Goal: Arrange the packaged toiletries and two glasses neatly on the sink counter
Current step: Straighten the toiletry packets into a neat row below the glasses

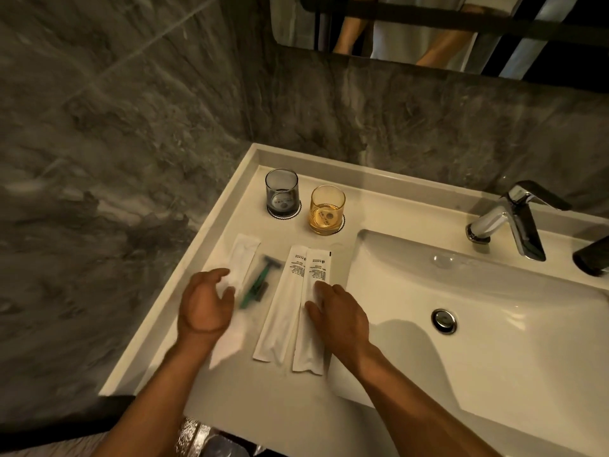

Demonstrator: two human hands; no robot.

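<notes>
A grey glass and an amber glass stand side by side on coasters at the back of the white counter. In front of them lie a white packet, a clear packet with a green razor, and two long white printed packets side by side. My left hand hovers, fingers curled and apart, over the near end of the leftmost packet. My right hand rests flat, its fingertips on the rightmost printed packet.
The basin with a round drain fills the right. A chrome tap stands at the back right, a dark object beside it. Grey marble walls close the left and back. A mirror hangs above.
</notes>
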